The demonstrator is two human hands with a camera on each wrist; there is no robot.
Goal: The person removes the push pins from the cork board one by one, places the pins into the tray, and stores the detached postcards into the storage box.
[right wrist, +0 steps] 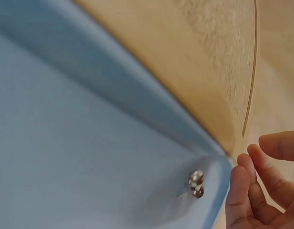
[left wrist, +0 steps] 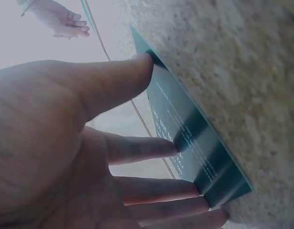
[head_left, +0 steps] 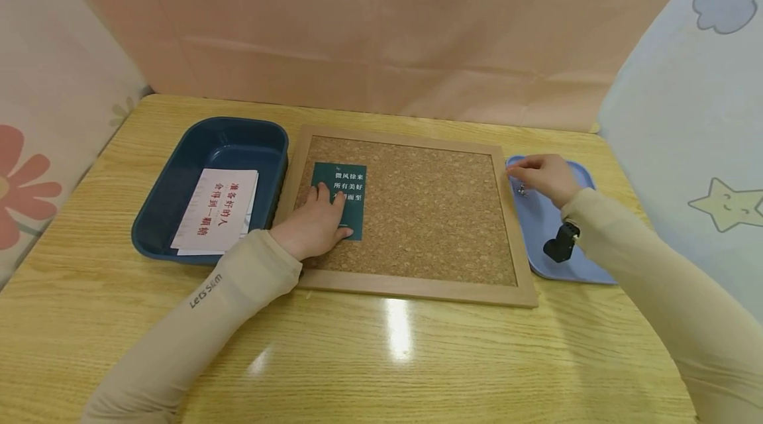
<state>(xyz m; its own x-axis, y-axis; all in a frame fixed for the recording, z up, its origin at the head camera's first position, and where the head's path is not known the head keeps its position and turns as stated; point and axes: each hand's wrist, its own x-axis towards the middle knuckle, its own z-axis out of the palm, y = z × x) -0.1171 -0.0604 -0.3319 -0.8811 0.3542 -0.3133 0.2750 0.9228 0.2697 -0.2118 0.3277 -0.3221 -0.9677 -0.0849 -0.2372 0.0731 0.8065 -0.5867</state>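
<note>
A dark green card (head_left: pixel 355 212) printed with white characters lies on the left part of the framed corkboard (head_left: pixel 435 212). My left hand (head_left: pixel 312 222) rests on this card, its fingers spread and fairly straight; in the left wrist view the fingertips touch the green card (left wrist: pixel 185 129). Over the far left corner of the blue tray (head_left: pixel 542 232), my right hand (head_left: pixel 547 177) has thumb and index finger brought close together. I cannot tell whether a pin is between them. A few shiny metal pushpins (right wrist: pixel 196 183) lie in the tray's corner, beside the right hand's fingers (right wrist: pixel 239 186).
To the left of the corkboard stands a dark blue bin (head_left: pixel 149 212), with pinkish-white printed cards (head_left: pixel 214 209) inside. Everything sits on a wood-grain table (head_left: pixel 357 358). Behind it hangs a pinkish backdrop (head_left: pixel 369 33). A black device (head_left: pixel 561 243) is on the right wrist.
</note>
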